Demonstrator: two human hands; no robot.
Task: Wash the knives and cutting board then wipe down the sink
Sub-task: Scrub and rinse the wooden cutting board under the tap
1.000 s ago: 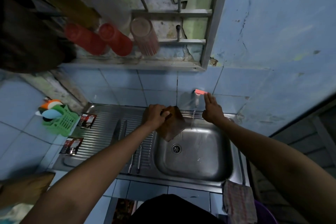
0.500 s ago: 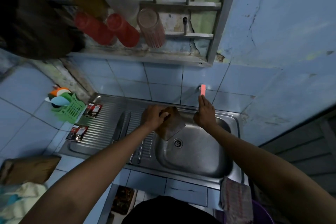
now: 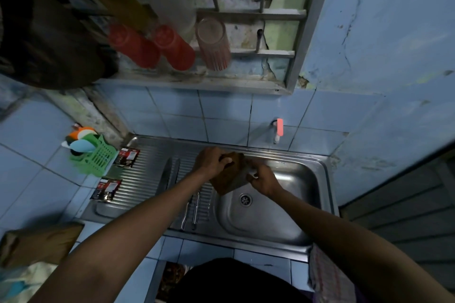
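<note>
A small brown cutting board point(image 3: 230, 177) is held tilted over the left edge of the steel sink basin point(image 3: 290, 194). My left hand point(image 3: 210, 162) grips its upper left corner. My right hand point(image 3: 262, 178) holds its right edge with curled fingers. Knives point(image 3: 170, 174) lie on the ribbed drainboard to the left, and two thin steel utensils point(image 3: 194, 209) lie nearer the front. The tap point(image 3: 278, 130) with a pink handle sticks out of the tiled wall; no water stream shows.
A green basket point(image 3: 94, 157) with sponges stands at the drainboard's left end, beside two small sachets point(image 3: 128, 157). A checked cloth point(image 3: 327, 275) hangs at the sink's front right. Red cups point(image 3: 157, 47) lie on the shelf above. A brown board point(image 3: 39, 243) rests on the counter, front left.
My right hand turned the pink tap handle upright, the water stopped, and the hand came down onto the board's right edge. The left hand kept its hold.
</note>
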